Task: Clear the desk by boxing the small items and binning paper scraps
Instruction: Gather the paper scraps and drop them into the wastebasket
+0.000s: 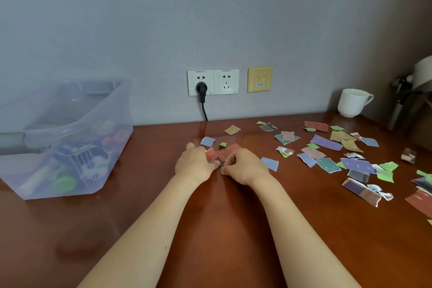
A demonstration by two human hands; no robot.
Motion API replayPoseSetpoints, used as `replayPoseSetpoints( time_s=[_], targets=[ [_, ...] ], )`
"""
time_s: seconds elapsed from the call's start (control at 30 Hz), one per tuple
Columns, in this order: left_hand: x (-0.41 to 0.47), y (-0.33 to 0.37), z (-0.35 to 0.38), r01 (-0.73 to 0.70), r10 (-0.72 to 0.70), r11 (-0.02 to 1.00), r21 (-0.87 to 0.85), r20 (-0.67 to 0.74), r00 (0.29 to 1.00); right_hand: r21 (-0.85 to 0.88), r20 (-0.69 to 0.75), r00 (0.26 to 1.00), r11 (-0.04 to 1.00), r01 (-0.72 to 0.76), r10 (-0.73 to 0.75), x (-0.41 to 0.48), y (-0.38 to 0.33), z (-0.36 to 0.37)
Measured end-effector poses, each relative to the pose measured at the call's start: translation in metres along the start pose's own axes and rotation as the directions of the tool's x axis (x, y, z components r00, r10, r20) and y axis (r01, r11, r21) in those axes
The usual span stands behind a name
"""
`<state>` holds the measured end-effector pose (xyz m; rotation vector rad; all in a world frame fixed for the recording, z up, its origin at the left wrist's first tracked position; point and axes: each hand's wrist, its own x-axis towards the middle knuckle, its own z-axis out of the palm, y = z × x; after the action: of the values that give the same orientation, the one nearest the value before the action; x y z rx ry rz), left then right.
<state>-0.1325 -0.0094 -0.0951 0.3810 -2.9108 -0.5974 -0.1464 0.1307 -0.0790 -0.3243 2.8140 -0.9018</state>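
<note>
Torn red paper scraps [228, 151] (white ragged edges) lie on the tabletop [222, 206]. The left grip [195, 162] and right grip [245, 166] pinch them from either side.

Plastic box [117, 105] runs off the left edge, and its cloudy wall blurs the contents too much to name them. Left hand [195, 163] and right hand [245, 166] cover part of the red scraps [230, 149]; fingertips are hidden, so grip is unclear. Desk lamp [423, 75] and outermost scraps [420, 201] are clipped by the right edge.
</note>
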Motion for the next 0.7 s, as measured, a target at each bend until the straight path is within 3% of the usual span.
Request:
replayPoseSetpoints(
  time_s=[0.1, 0.2, 0.27, 0.33, 0.4, 0.47, 0.53, 0.6, 0.7],
  targets=[
    [-0.002, -0.004, 0.002, -0.042, 0.037, 0.995, -0.093, -0.051, 0.998, 0.109, -0.028, 1.0, 0.994, 0.017, -0.014, 0.0, -0.001, -0.001],
    [-0.006, -0.012, -0.003, -0.058, 0.007, 0.897, -0.438, -0.117, 0.993, 0.402, -0.037, 0.999, 0.915, 0.03, -0.017, -0.003, -0.005, 0.0],
    [-0.01, -0.016, -0.016, 0.054, -0.14, 0.628, -0.777, -0.044, 0.989, 0.635, 0.025, 1.0, 0.772, -0.016, 0.001, -0.006, -0.009, 0.0],
    [-0.015, -0.017, -0.03, 0.188, -0.212, 0.204, -0.961, 0.144, 0.967, 0.837, 0.089, 0.996, 0.54, -0.089, 0.026, -0.007, -0.015, 0.002],
    [-0.02, -0.017, -0.039, 0.273, -0.172, -0.125, -0.954, 0.292, 0.941, 0.939, 0.133, 0.988, 0.31, -0.151, 0.08, -0.006, -0.019, 0.002],
    [-0.025, -0.016, -0.044, 0.332, -0.115, -0.27, -0.904, 0.373, 0.921, 0.964, 0.184, 0.977, 0.174, -0.201, 0.109, -0.007, -0.022, 0.004],
    [-0.028, -0.016, -0.044, 0.371, -0.091, -0.314, -0.874, 0.416, 0.905, 0.965, 0.239, 0.964, 0.084, -0.249, 0.119, -0.009, -0.021, 0.006],
    [-0.027, -0.021, -0.042, 0.385, -0.114, -0.295, -0.875, 0.432, 0.895, 0.959, 0.279, 0.949, 0.012, -0.283, 0.146, -0.009, -0.02, 0.009],
    [-0.021, -0.028, -0.04, 0.408, -0.168, -0.115, -0.906, 0.423, 0.891, 0.958, 0.286, 0.945, -0.051, -0.282, 0.159, -0.008, -0.018, 0.01]
  ],
)
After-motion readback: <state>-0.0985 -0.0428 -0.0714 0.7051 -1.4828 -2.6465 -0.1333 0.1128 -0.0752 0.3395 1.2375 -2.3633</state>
